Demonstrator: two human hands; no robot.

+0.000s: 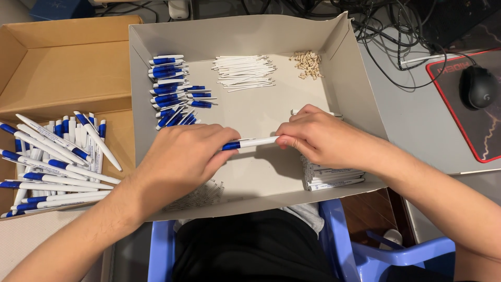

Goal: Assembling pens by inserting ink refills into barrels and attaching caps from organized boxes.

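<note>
- Nearest: blue plastic chair (334, 235) under the person, dark-clothed lap between its arms; the shallow grey cardboard tray (344, 52) rests over the lap.
- Left hand (182, 156) fingers curled around the blue end of a blue-and-white pen (249, 142); grasp closed on it.
- Right hand (323, 137) pinches the white end of the same pen between fingertips. Pen lies roughly level, held just above the tray floor, near the front middle of the tray.
- Under the right wrist: stack of white pen barrels (334, 177) against the tray's front right wall.
- Front left of the tray, partly hidden by the left hand: small pale heap, too indistinct to identify.
- To the left, outside the tray: brown cardboard box (68, 57) holding a loose pile of finished pens (57, 162).
- Farther in the tray: row of blue pen parts (172, 89) at left, bundle of thin white refills (244, 72) at centre, little heap of small tan pieces (309, 64) at right.
- Farthest: tangle of black cables (386, 31); black mouse (478, 86) on a red-edged mat (488, 133), far right.
</note>
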